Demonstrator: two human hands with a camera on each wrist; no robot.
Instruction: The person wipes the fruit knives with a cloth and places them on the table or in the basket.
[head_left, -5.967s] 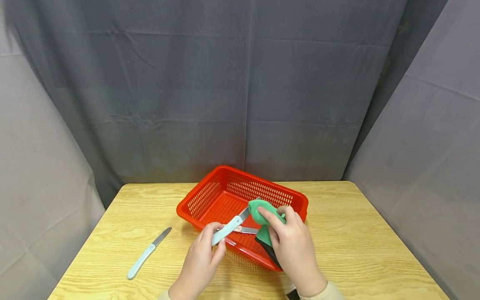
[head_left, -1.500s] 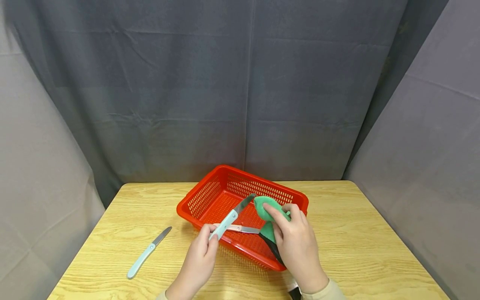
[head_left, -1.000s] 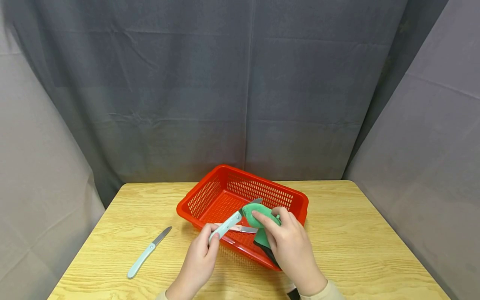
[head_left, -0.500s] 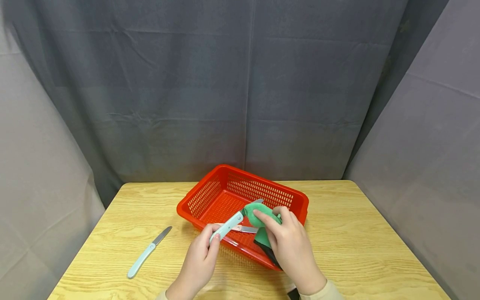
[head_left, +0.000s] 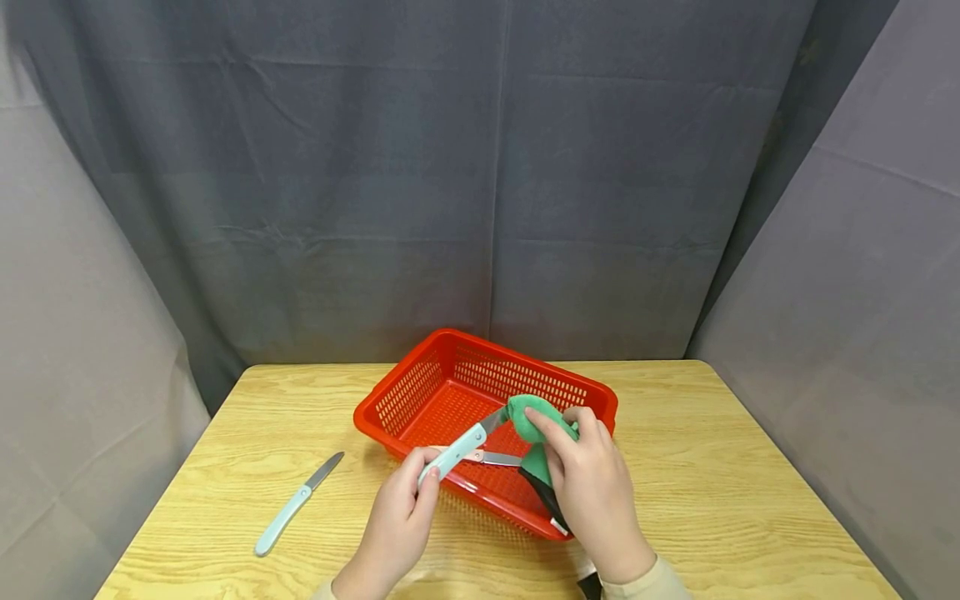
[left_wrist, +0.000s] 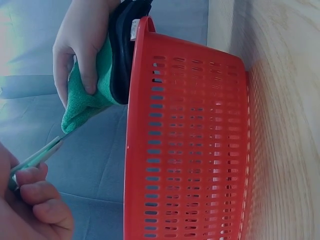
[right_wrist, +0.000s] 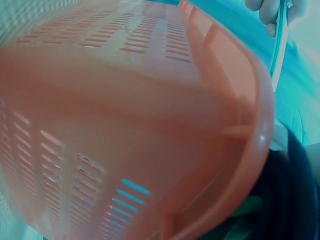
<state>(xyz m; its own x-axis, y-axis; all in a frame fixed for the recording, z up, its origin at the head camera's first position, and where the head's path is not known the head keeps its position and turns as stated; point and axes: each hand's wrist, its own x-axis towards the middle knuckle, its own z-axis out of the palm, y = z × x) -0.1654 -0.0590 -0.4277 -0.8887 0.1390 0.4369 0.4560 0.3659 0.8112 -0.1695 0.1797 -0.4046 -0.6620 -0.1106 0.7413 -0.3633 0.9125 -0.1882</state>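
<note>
My left hand (head_left: 397,521) grips the light blue handle of a small knife (head_left: 459,452), its blade pointing up and right over the basket. With my right hand (head_left: 594,492) I pinch a green cloth (head_left: 534,417) with black edging around the blade's front end, hiding the tip. In the left wrist view the cloth (left_wrist: 82,95) wraps the blade, and the fingers of my left hand (left_wrist: 37,200) curl round the handle. The right wrist view shows mostly basket wall, with the knife (right_wrist: 281,42) at top right. Below lies a pink-handled knife (head_left: 501,459) in the basket, partly covered.
A red perforated plastic basket (head_left: 408,364) stands at an angle on the wooden table (head_left: 720,483), under both hands. Another light blue knife (head_left: 285,521) lies on the table at left. Grey curtains (head_left: 360,183) hang behind and at the sides.
The cloth has slid along the blade towards the tip, up and right, since half a second ago. At 1.5 s ago it was off the bared tip. My left hand has barely moved.
</note>
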